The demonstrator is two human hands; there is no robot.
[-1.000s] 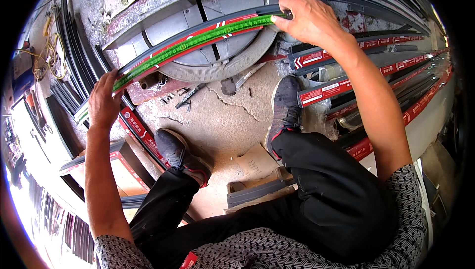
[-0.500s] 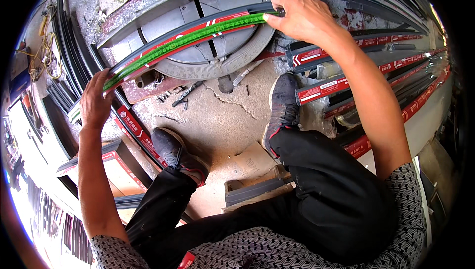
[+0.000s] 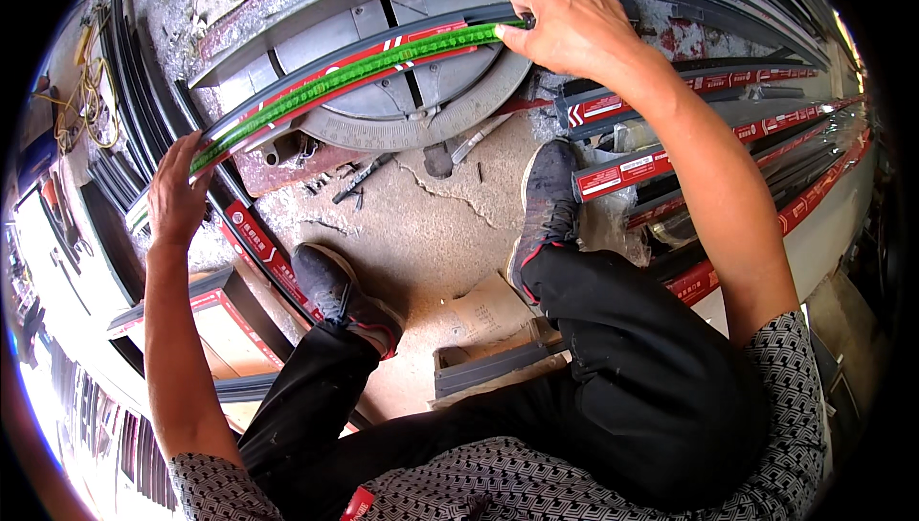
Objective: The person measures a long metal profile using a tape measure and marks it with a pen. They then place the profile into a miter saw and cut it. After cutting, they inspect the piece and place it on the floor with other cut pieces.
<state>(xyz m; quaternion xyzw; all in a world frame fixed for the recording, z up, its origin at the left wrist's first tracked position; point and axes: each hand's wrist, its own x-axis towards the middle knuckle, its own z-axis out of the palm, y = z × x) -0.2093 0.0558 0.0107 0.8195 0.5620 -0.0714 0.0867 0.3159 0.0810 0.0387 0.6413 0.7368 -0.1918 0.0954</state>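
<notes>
A green tape measure blade (image 3: 359, 71) runs along a long dark grey frame profile (image 3: 483, 16) with a red and white label strip. My right hand (image 3: 574, 31) pinches the blade's end against the profile's right end, thumb below and fingers curled over. At the other end, my left hand (image 3: 175, 197) wraps round the profile and blade, its fingers partly hidden. Beneath them lies the round grey metal base of a mitre saw (image 3: 373, 130), with slots and a degree scale on its curved rim. The profile and blade slant down from right to left across it.
Red-labelled profiles (image 3: 627, 173) lie stacked at the right. More dark profiles (image 3: 144, 90) lean at the left, near a yellow cord (image 3: 88, 104). Small offcuts (image 3: 362, 178) litter the concrete floor before my shoes (image 3: 330, 282). A cardboard piece (image 3: 488, 315) lies between my legs.
Both hands have shifted slightly left, carrying the profile and tape blade with them. Their grips look the same.
</notes>
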